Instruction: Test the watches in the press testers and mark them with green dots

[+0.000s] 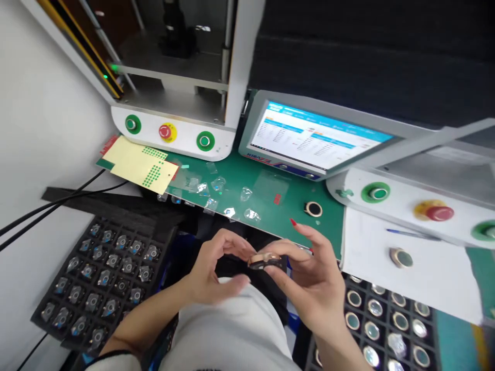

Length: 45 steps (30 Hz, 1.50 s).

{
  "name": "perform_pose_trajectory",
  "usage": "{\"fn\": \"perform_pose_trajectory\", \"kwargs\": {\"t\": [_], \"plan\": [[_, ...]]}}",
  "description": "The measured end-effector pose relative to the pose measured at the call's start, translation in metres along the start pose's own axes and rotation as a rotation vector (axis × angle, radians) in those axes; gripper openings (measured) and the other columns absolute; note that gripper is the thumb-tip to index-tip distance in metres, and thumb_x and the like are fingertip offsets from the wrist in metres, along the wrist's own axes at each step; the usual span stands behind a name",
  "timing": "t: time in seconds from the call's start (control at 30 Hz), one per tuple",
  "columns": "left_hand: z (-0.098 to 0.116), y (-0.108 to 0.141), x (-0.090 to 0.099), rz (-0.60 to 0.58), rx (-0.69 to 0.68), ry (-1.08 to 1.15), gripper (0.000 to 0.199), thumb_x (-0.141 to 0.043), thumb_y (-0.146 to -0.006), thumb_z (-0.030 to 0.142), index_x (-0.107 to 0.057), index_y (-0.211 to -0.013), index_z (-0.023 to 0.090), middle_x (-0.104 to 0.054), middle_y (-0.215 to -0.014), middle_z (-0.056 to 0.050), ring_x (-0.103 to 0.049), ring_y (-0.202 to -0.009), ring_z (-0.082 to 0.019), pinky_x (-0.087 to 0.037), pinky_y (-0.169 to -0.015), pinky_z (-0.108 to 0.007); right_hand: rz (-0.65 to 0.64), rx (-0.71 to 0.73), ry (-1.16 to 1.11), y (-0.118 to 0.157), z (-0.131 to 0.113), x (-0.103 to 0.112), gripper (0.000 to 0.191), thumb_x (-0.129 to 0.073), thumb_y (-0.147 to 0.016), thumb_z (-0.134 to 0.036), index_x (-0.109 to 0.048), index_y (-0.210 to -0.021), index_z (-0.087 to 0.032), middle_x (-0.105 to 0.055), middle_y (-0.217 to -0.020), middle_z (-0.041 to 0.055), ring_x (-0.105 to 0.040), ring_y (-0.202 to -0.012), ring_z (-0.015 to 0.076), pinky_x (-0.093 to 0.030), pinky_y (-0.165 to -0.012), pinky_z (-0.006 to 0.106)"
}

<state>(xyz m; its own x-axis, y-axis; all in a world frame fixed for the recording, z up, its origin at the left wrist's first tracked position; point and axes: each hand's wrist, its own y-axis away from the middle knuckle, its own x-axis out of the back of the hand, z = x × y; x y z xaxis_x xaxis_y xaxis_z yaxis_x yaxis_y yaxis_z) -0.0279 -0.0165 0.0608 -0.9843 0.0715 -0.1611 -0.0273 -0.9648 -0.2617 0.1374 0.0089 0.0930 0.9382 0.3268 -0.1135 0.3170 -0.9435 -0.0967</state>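
My right hand [313,273] pinches a round watch case [265,260] with a gold-coloured rim and dark underside between thumb and fingers, above my lap. One finger with a red nail points up and away from it. My left hand [218,268] is curved open on the other side, thumb apart from the fingers. Its fingertips reach the case's left edge; whether they touch it I cannot tell. On the green mat [297,226] beyond my hands lies another watch case [313,208] with a dark face. A third watch case [402,257] rests on white paper [359,242].
A black tray [112,278] of bagged parts is at left, a second tray [381,309] of round watch cases at right. Clear film pieces [218,183] and yellow sheets [141,167] lie on the mat. Behind stand a press machine [174,129], a screen [317,136] and a pen [413,235].
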Motion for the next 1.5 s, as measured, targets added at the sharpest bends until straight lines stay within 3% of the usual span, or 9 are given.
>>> {"fn": "perform_pose_trajectory", "kwargs": {"t": [0.1, 0.27, 0.5, 0.6, 0.67, 0.77, 0.83, 1.1, 1.5], "plan": [[0.003, -0.006, -0.002, -0.146, 0.318, 0.383, 0.036, -0.068, -0.082, 0.048, -0.056, -0.097, 0.018, -0.068, -0.092, -0.009, -0.068, -0.078, -0.016, -0.057, -0.066, -0.025, -0.104, -0.033, -0.090, -0.006, -0.003, 0.016, 0.059, -0.065, -0.084, -0.010, -0.038, -0.132, -0.030, -0.073, -0.083, -0.0018, -0.064, -0.080, 0.0159, -0.052, -0.083, 0.037], [0.005, -0.017, -0.005, -0.140, 0.375, 0.373, 0.042, -0.081, -0.070, 0.037, -0.061, -0.103, 0.019, -0.064, -0.099, -0.006, -0.064, -0.081, -0.013, -0.054, -0.067, -0.020, -0.144, -0.043, -0.080, -0.006, 0.000, 0.021, 0.063, -0.064, -0.084, -0.010, -0.033, -0.135, -0.031, -0.072, -0.081, -0.0016, -0.064, -0.078, 0.0175, -0.053, -0.082, 0.040], [0.000, -0.036, 0.002, -0.461, 0.645, 0.491, 0.053, -0.093, -0.051, 0.023, -0.061, -0.092, 0.018, -0.075, -0.086, -0.005, -0.071, -0.067, -0.014, -0.056, -0.060, -0.018, -0.424, 0.010, 0.175, -0.014, -0.017, 0.037, 0.076, -0.058, -0.085, -0.004, -0.023, -0.144, -0.036, -0.070, -0.094, -0.0032, -0.068, -0.085, 0.0152, -0.052, -0.093, 0.039], [0.000, -0.038, -0.002, -0.457, 0.563, 0.447, 0.056, -0.094, -0.047, 0.022, -0.063, -0.093, 0.018, -0.077, -0.090, -0.007, -0.075, -0.074, -0.019, -0.060, -0.063, -0.021, -0.408, 0.047, 0.223, -0.016, -0.020, 0.043, 0.077, -0.062, -0.082, -0.004, -0.029, -0.144, -0.035, -0.070, -0.100, -0.0008, -0.067, -0.092, 0.0179, -0.050, -0.095, 0.042], [0.002, -0.037, -0.006, -0.387, 0.462, 0.402, 0.064, -0.094, -0.045, 0.022, -0.065, -0.102, 0.020, -0.077, -0.094, -0.008, -0.075, -0.078, -0.022, -0.061, -0.065, -0.023, -0.232, 0.081, 0.188, -0.013, -0.019, 0.043, 0.064, -0.069, -0.079, -0.009, -0.046, -0.135, -0.032, -0.069, -0.104, 0.0028, -0.065, -0.098, 0.0210, -0.051, -0.091, 0.041], [0.007, -0.033, -0.012, -0.209, 0.226, 0.207, 0.078, -0.094, -0.046, 0.022, -0.064, -0.117, 0.024, -0.076, -0.098, -0.008, -0.075, -0.079, -0.020, -0.062, -0.069, -0.023, 0.128, 0.023, -0.032, -0.004, -0.016, 0.037, 0.021, -0.070, -0.082, -0.018, -0.067, -0.101, -0.026, -0.067, -0.081, 0.0015, -0.062, -0.077, 0.0168, -0.053, -0.070, 0.031], [0.010, -0.031, -0.015, -0.122, 0.046, -0.003, 0.078, -0.093, -0.049, 0.025, -0.064, -0.121, 0.024, -0.076, -0.096, -0.007, -0.073, -0.076, -0.018, -0.061, -0.069, -0.023, 0.211, -0.112, -0.214, 0.003, -0.014, 0.031, 0.003, -0.068, -0.086, -0.022, -0.067, -0.084, -0.025, -0.059, -0.061, -0.0022, -0.055, -0.058, 0.0125, -0.047, -0.055, 0.025], [0.016, -0.036, -0.022, -0.106, -0.218, -0.261, 0.065, -0.088, -0.063, 0.027, -0.064, -0.123, 0.020, -0.076, -0.091, -0.006, -0.072, -0.076, -0.015, -0.060, -0.070, -0.021, 0.057, -0.530, -0.598, 0.010, -0.018, 0.009, 0.033, -0.076, -0.074, -0.043, -0.056, -0.061, -0.020, -0.047, -0.042, -0.0051, -0.041, -0.038, 0.0084, -0.036, -0.041, 0.020], [0.017, -0.031, -0.025, -0.085, -0.247, -0.227, 0.067, -0.090, -0.060, 0.023, -0.064, -0.122, 0.017, -0.074, -0.093, -0.007, -0.073, -0.077, -0.015, -0.061, -0.071, -0.020, 0.057, -0.598, -0.701, 0.012, -0.025, 0.002, 0.036, -0.077, -0.072, -0.042, -0.050, -0.061, -0.021, -0.039, -0.044, -0.0077, -0.033, -0.040, 0.0066, -0.034, -0.043, 0.019]]}}
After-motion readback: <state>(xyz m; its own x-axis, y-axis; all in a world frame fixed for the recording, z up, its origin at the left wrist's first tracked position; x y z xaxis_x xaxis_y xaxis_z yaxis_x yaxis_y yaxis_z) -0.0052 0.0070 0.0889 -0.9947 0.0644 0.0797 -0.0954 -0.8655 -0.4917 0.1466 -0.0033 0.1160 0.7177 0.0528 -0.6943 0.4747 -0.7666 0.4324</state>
